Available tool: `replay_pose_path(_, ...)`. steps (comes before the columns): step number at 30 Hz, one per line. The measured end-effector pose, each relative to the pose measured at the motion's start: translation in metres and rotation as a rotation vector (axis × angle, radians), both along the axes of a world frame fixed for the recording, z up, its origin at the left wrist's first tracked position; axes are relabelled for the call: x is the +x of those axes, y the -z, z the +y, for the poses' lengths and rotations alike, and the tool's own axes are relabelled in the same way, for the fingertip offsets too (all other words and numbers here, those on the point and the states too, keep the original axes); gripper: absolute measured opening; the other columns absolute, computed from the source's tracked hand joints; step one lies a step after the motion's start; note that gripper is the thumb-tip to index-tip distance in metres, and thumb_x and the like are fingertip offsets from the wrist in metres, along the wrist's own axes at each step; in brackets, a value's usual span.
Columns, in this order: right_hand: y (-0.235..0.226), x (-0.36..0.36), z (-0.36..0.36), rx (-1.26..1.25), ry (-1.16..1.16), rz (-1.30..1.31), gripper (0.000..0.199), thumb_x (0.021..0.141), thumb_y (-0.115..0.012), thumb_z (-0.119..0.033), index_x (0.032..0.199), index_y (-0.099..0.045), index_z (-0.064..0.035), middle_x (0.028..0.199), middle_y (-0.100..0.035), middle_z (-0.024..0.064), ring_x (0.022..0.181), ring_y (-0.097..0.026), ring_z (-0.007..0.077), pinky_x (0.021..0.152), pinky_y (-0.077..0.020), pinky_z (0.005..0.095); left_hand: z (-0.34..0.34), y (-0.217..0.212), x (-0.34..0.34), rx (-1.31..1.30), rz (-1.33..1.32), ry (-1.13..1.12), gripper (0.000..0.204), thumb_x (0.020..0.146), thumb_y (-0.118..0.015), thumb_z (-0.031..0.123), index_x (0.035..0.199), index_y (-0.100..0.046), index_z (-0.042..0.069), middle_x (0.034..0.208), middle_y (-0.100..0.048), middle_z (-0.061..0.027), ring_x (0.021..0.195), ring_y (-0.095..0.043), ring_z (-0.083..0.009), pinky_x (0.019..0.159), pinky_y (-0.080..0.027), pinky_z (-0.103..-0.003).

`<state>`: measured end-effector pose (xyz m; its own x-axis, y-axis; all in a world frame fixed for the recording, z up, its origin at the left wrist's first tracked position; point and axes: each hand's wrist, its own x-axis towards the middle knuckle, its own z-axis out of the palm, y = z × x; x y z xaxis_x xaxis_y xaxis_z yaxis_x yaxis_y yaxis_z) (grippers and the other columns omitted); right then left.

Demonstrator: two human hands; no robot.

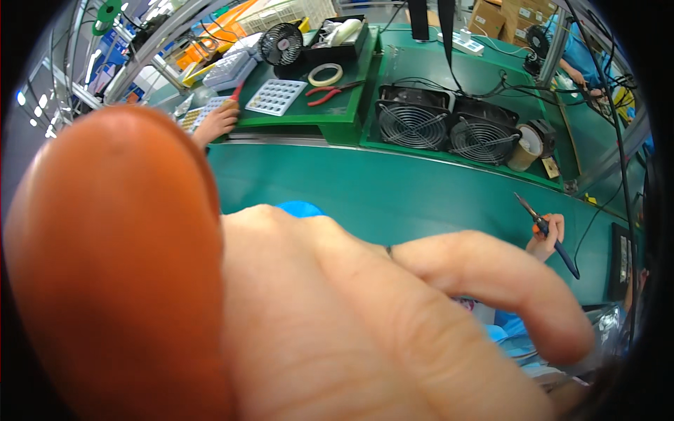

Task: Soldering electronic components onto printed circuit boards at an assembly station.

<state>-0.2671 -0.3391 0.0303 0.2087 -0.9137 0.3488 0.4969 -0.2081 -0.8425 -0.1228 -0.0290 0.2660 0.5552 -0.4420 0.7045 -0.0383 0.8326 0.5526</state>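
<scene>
Head view: right hand (546,237) grips soldering iron (554,242); left hand (337,323) fills foreground.

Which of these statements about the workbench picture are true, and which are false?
1. Two black fans sit side by side on the green bench. True.
2. The right hand holds a thin tool with a blue handle. True.
3. The pliers have yellow handles. False: they are red.
4. The tape roll rests on the fans. False: it lies beside the pliers.
</scene>
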Motion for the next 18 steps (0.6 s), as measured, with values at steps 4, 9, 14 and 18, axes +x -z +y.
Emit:
replay_pose_path(4, -0.002, 0.000, 0.002, -0.062, -0.025, 0.022, 0.016, 0.086, -0.043, -0.014, 0.074, -0.045, -0.0049, 0.065, -0.045, 0.0029, 0.047, -0.038, 0.0051, 0.040, -0.0239, 0.0165, 0.003, -0.003, 0.003, 0.020, 0.009, -0.004, 0.017, 0.072, -0.056, -0.001, 0.068, -0.047, 0.012, 0.075, -0.052, 0.0047, 0.065, -0.037, -0.0099, 0.067, -0.025, -0.029)
replay_pose_path(9, -0.002, -0.002, 0.001, -0.038, 0.012, 0.016, 0.015, 0.085, -0.045, -0.015, 0.074, -0.045, -0.0050, 0.065, -0.045, 0.0041, 0.049, -0.039, 0.0075, 0.042, -0.0274, 0.0187, 0.012, -0.010, 0.004, -0.031, -0.059, -0.073, 0.020, 0.070, -0.056, -0.004, 0.066, -0.045, 0.012, 0.074, -0.051, 0.0042, 0.058, -0.035, -0.0088, 0.062, -0.025, -0.027)
replay_pose_path(14, -0.004, -0.001, 0.003, -0.034, -0.006, -0.011, 0.015, 0.085, -0.044, -0.014, 0.073, -0.043, -0.0053, 0.064, -0.045, 0.0042, 0.047, -0.037, 0.0064, 0.040, -0.0247, 0.0175, 0.042, -0.032, 0.021, -0.354, -0.059, -0.111, 0.019, 0.064, -0.062, -0.002, 0.074, -0.048, 0.004, 0.072, -0.047, 0.0020, 0.052, -0.032, -0.0079, 0.050, -0.022, -0.025)
replay_pose_path(18, -0.006, 0.003, 0.006, -0.040, -0.020, -0.008, 0.016, 0.085, -0.044, -0.014, 0.072, -0.042, -0.0059, 0.063, -0.043, 0.0033, 0.045, -0.034, 0.0049, 0.039, -0.0221, 0.0169, 0.064, -0.045, 0.026, -0.388, -0.173, -0.158, 0.018, 0.065, -0.062, -0.002, 0.075, -0.048, 0.005, 0.072, -0.047, 0.0025, 0.051, -0.032, -0.0077, 0.050, -0.022, -0.025)
